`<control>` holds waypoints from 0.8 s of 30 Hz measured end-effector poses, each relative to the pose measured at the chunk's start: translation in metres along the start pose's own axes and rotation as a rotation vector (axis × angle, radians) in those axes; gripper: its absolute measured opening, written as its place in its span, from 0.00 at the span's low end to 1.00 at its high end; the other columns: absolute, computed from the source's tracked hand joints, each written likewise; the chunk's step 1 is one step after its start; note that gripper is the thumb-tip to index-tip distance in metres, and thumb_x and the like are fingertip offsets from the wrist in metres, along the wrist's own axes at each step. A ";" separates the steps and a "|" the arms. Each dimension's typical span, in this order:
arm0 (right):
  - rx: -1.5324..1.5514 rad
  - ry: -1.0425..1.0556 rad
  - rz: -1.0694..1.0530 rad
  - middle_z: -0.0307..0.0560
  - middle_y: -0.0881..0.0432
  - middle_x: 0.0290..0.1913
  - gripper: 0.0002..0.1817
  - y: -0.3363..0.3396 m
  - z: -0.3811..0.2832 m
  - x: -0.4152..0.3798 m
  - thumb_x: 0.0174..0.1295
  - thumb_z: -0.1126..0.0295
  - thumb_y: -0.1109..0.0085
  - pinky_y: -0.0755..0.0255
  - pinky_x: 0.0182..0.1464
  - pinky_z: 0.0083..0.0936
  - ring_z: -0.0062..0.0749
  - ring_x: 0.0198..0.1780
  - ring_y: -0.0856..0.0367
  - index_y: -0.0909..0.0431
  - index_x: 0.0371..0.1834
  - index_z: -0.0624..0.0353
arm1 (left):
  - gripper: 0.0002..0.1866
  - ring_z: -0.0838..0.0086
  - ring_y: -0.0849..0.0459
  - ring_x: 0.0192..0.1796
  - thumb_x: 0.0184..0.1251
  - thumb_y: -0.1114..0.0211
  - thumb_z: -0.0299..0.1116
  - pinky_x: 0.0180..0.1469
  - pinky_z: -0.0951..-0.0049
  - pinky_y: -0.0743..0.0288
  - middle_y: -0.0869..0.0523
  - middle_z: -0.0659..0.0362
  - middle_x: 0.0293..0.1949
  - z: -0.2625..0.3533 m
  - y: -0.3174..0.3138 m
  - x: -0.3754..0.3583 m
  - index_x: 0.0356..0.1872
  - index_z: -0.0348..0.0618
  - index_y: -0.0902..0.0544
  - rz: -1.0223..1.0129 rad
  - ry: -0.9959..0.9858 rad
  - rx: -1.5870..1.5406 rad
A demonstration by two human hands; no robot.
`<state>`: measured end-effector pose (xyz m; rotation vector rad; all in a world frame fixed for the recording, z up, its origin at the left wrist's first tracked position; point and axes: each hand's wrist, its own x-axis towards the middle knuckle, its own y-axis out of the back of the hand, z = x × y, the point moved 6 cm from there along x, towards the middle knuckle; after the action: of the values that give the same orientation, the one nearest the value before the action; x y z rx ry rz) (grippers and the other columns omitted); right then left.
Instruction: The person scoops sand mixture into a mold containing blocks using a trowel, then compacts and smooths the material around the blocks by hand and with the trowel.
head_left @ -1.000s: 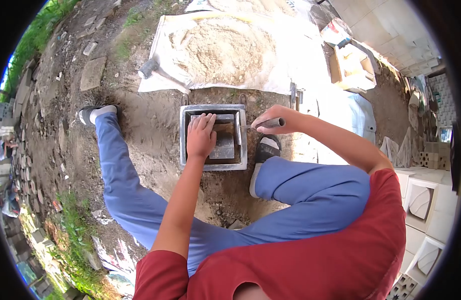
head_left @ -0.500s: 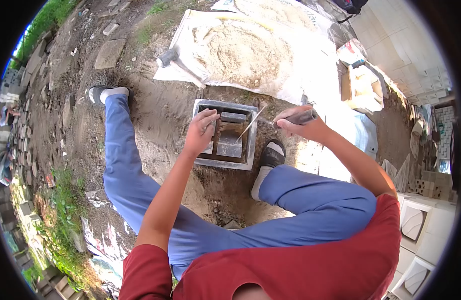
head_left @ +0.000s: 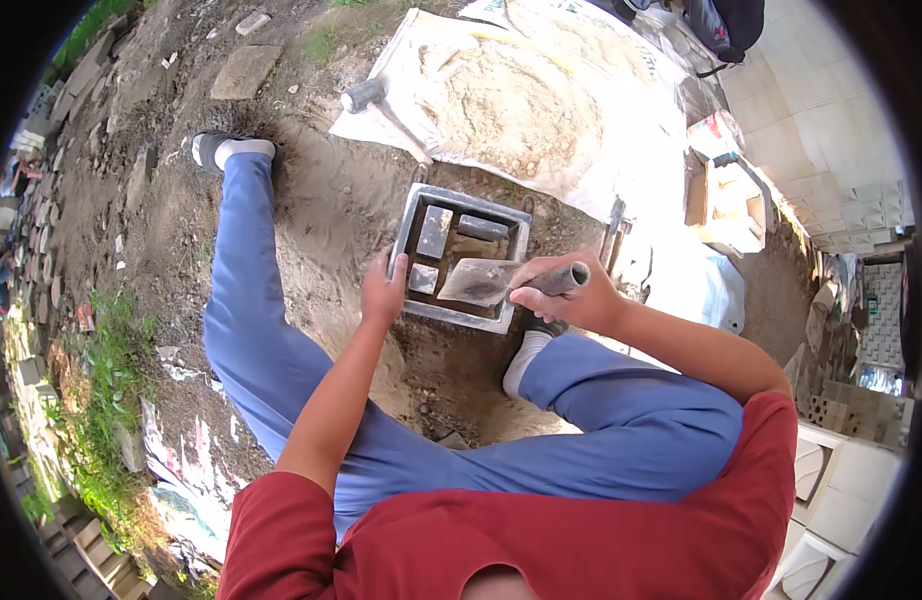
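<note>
Between my legs a grey metal block mould (head_left: 465, 321) sits on the ground, with several rectangular dark blocks inside, one of them a core block (head_left: 435, 232). My left hand (head_left: 383, 290) is at the mould's left rim, thumb along the inner side and fingers closed over the edge. In my right hand (head_left: 585, 292) is a trowel (head_left: 478, 280), gripped by its round handle. The blade lies flat over the right part of the mould and covers the cavity beneath it.
Beyond the mould, a white sheet (head_left: 401, 95) carries a pile of pale sandy mix (head_left: 516, 100). A hammer (head_left: 363, 96) rests at the sheet's left edge. To the right stands a cardboard box (head_left: 733, 208). My sandalled foot (head_left: 526, 360) is close beside the mould.
The trowel has swung left and down, from edge-on beside the mould to flat over it. My left hand has dropped from above the mould to its left rim.
</note>
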<state>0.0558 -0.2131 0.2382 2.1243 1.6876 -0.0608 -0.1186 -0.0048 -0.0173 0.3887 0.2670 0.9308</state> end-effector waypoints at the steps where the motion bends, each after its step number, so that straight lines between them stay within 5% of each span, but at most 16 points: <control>1: -0.018 -0.084 -0.032 0.40 0.09 0.41 0.07 -0.006 0.001 0.002 0.73 0.71 0.27 0.21 0.32 0.19 0.18 0.33 0.17 0.08 0.46 0.63 | 0.29 0.46 0.13 0.62 0.85 0.42 0.52 0.66 0.55 0.23 0.11 0.39 0.58 -0.003 0.000 0.000 0.68 0.35 0.18 -0.039 0.018 0.005; 4: 0.016 -0.065 0.007 0.37 0.12 0.31 0.13 -0.021 0.003 0.006 0.71 0.59 0.23 0.21 0.32 0.20 0.15 0.29 0.17 0.08 0.42 0.57 | 0.26 0.46 0.12 0.59 0.86 0.43 0.50 0.63 0.56 0.22 0.10 0.40 0.54 -0.005 -0.002 0.000 0.63 0.35 0.15 -0.051 0.020 0.018; 12: -0.166 -0.107 -0.014 0.40 0.09 0.35 0.11 -0.019 -0.003 0.018 0.71 0.63 0.24 0.18 0.38 0.24 0.16 0.35 0.14 0.09 0.46 0.60 | 0.23 0.44 0.12 0.54 0.85 0.43 0.47 0.59 0.54 0.21 0.10 0.40 0.49 -0.005 0.001 -0.001 0.57 0.34 0.14 0.021 -0.065 -0.025; 15: -0.248 0.178 -0.005 0.44 0.06 0.40 0.09 -0.003 -0.017 0.024 0.71 0.67 0.26 0.18 0.43 0.25 0.20 0.39 0.11 0.08 0.49 0.60 | 0.21 0.44 0.12 0.52 0.82 0.38 0.45 0.58 0.53 0.21 0.10 0.40 0.48 -0.007 0.000 -0.001 0.55 0.33 0.13 0.013 -0.078 -0.040; 18: -0.495 0.400 -0.087 0.50 0.06 0.48 0.13 0.013 -0.015 0.020 0.69 0.73 0.30 0.16 0.50 0.30 0.40 0.44 0.07 0.09 0.55 0.59 | 0.22 0.43 0.12 0.53 0.78 0.33 0.47 0.59 0.51 0.20 0.10 0.41 0.49 0.000 0.003 -0.001 0.56 0.36 0.12 -0.052 -0.077 -0.052; 24: -0.454 0.360 -0.140 0.51 0.06 0.50 0.16 0.021 0.025 -0.006 0.67 0.76 0.29 0.16 0.49 0.34 0.44 0.45 0.07 0.10 0.58 0.58 | 0.34 0.46 0.13 0.58 0.64 0.20 0.54 0.63 0.53 0.21 0.12 0.41 0.55 -0.003 -0.001 -0.001 0.59 0.35 0.14 -0.129 0.003 -0.034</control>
<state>0.0798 -0.2315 0.2235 1.7446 1.8270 0.6383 -0.1197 -0.0058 -0.0206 0.3347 0.2758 0.8088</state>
